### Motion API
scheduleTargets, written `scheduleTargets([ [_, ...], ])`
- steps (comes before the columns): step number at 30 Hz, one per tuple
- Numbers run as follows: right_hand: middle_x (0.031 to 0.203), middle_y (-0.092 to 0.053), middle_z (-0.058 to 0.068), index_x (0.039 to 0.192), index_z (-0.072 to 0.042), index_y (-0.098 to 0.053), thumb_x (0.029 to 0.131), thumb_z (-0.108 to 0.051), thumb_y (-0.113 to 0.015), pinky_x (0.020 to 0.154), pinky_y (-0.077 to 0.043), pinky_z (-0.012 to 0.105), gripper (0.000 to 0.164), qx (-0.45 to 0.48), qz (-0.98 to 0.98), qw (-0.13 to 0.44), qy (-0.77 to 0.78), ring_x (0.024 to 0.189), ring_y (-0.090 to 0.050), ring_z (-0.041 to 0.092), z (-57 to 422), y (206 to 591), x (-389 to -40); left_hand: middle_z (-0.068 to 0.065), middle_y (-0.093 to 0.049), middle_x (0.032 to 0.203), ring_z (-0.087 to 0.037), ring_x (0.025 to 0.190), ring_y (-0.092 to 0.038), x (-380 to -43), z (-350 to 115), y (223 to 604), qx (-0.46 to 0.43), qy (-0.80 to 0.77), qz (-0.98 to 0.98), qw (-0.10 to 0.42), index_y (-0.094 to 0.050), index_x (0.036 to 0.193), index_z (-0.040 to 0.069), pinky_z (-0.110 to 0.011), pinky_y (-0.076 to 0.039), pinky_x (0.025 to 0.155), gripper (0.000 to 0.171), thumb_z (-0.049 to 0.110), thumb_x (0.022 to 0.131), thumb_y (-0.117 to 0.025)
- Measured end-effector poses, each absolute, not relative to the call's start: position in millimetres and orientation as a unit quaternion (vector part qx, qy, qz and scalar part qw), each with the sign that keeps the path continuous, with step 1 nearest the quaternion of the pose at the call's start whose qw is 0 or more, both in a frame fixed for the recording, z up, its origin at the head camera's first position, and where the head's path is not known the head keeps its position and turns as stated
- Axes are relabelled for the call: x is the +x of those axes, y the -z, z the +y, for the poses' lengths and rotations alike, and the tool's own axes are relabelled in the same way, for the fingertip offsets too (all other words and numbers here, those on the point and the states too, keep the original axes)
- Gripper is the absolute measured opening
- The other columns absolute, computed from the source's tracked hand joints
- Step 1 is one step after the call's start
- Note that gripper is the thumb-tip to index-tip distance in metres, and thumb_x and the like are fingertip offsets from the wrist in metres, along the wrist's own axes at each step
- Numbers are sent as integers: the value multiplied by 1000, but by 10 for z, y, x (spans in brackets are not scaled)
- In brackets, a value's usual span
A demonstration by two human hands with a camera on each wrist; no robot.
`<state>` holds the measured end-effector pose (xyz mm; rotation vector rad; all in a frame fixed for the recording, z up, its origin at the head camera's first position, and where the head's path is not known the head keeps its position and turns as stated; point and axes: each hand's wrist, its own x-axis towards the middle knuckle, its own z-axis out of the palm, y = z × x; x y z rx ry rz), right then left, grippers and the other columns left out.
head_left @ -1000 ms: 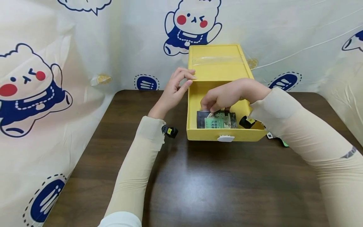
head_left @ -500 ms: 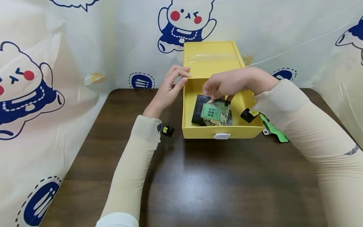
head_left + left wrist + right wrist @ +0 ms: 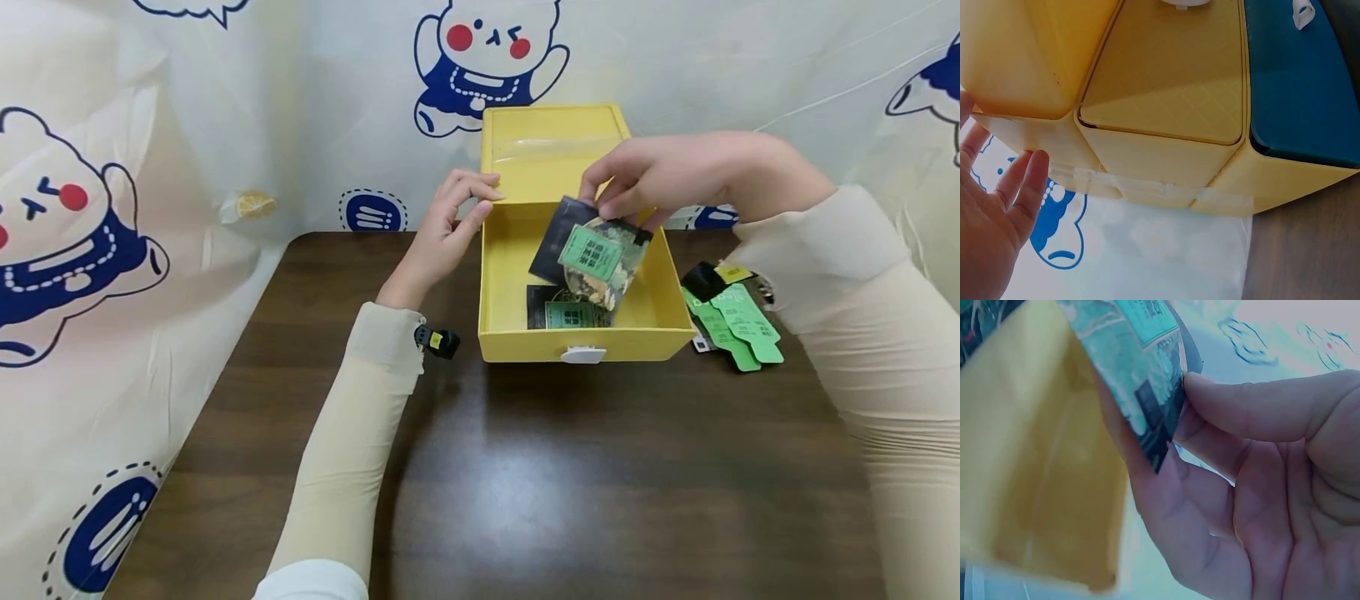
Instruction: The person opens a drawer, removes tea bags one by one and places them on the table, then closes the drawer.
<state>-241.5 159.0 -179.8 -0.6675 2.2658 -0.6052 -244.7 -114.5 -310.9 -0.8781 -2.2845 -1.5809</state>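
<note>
A yellow drawer (image 3: 517, 346) with a white knob stands pulled out of a yellow drawer unit (image 3: 551, 179). Above the drawer my right hand (image 3: 675, 175) pinches a tea sachet (image 3: 607, 254) by its top edge; it has a green label and hangs tilted, with a dark packet surface behind it. In the right wrist view the thumb presses the sachet (image 3: 1129, 369) against the fingers. Another tea sachet (image 3: 573, 315) with a green label lies in the drawer near its front wall. My left hand (image 3: 450, 225) rests its fingertips on the unit's left side, fingers loosely extended.
Several green tags or packets (image 3: 738, 321) lie on the brown table (image 3: 525, 467) right of the drawer. A printed cloth (image 3: 360, 108) hangs behind. In the left wrist view, a blue drawer front (image 3: 1304, 87) sits beside a yellow drawer front (image 3: 1172, 75).
My right hand has lifted the tea sachet up and to the right out of the drawer, uncovering another one below. My left hand has stayed on the unit.
</note>
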Motion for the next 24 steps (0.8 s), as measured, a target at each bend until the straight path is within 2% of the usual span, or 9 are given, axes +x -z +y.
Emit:
scheduleTargets([
  [6, 122, -63, 6, 131, -13, -50, 106, -19, -41, 84, -58, 32, 27, -214, 893, 300, 259, 101, -64, 20, 2074, 1784, -2511, -15, -51, 136, -19, 135, -42, -2459, -1151, 3125, -307, 536, -777, 118, -64, 110, -4, -44, -55, 96, 20, 8, 103, -49],
  [11, 112, -63, -4, 130, -21, -50, 106, -22, -42, 79, -56, 24, 25, -171, 909, 257, 281, 100, -63, 12, 2593, 1816, -2590, -15, -50, 137, -18, 136, -41, -2460, -1150, 3124, -300, 537, -780, 111, -63, 111, -3, -41, -54, 98, 20, 8, 103, -48],
  [16, 104, -62, -10, 128, -25, -46, 107, -21, -40, 73, -55, 19, 23, -134, 923, 215, 291, 94, -62, 7, 3098, 1949, -2624, -16, -51, 136, -20, 135, -42, -2480, -1157, 3113, -309, 532, -779, 123, -63, 110, -4, -37, -53, 100, 20, 7, 103, -48],
  [19, 100, -65, -12, 124, -29, -48, 107, -19, -39, 71, -57, 20, 22, -108, 912, 221, 328, 89, -65, 7, 3373, 2089, -2649, -16, -51, 136, -20, 135, -43, -2476, -1159, 3109, -311, 529, -779, 127, -63, 110, -4, -37, -54, 98, 20, 7, 103, -49],
  [24, 91, -70, -14, 108, -37, -55, 108, -17, -37, 69, -58, 26, 27, -44, 869, 263, 417, 83, -68, 6, 3795, 2385, -2679, -15, -51, 137, -20, 136, -43, -2475, -1145, 3101, -311, 530, -780, 119, -64, 111, -3, -37, -54, 100, 20, 7, 102, -49],
])
